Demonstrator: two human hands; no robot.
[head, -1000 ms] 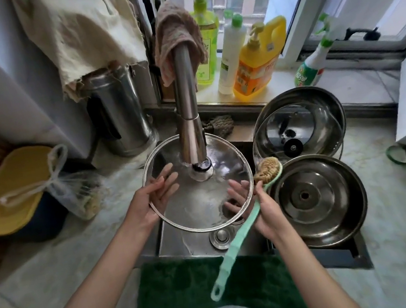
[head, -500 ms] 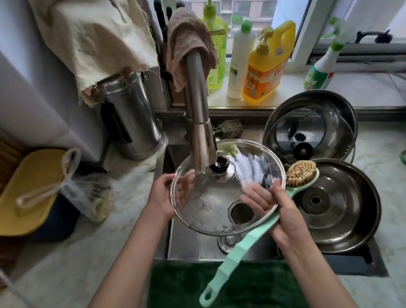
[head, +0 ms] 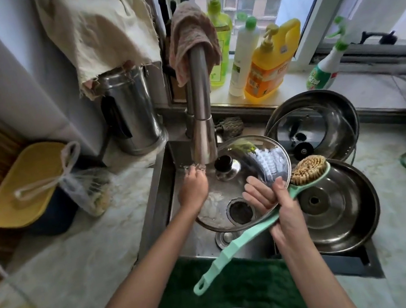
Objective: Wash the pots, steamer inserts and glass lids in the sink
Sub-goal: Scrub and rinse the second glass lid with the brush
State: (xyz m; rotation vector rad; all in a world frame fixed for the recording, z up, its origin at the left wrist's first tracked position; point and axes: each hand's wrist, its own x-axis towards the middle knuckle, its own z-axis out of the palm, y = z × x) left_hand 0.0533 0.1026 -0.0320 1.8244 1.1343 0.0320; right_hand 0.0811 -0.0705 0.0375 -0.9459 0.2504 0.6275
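Setting: marble desk (head: 84,259) round a steel sink (head: 159,188) under a window; bottles on the sill.
Far left: yellow-lidded bin (head: 25,185) with a knotted plastic bag (head: 86,190) just beside it, then a steel kettle (head: 132,112) under a cloth.
Tap: faucet (head: 199,111) with a rag over its top, spout right above the lid; I see water splashing there.
Left hand (head: 192,187): at the lid's left rim, under the stream. Fingers hidden by splash and glass, so I cannot tell if they grip or only prop it.
Glass lid (head: 233,192): held tilted over the sink, black knob up, drain visible through it.
Right hand (head: 279,211): thumb and palm pinch the green brush (head: 241,239) handle, other fingers spread straight against the lid's right edge. Bristle head up, touching no glass.
Right side: pot (head: 341,205) near me, second pot (head: 335,108) behind it with another glass lid (head: 302,136) resting in it.
Progress: my read, this lid is at rinse stage. Both pots and the second lid look still to do, cannot confirm clean or dirty. No steamer insert I can pick out. Early to midway.
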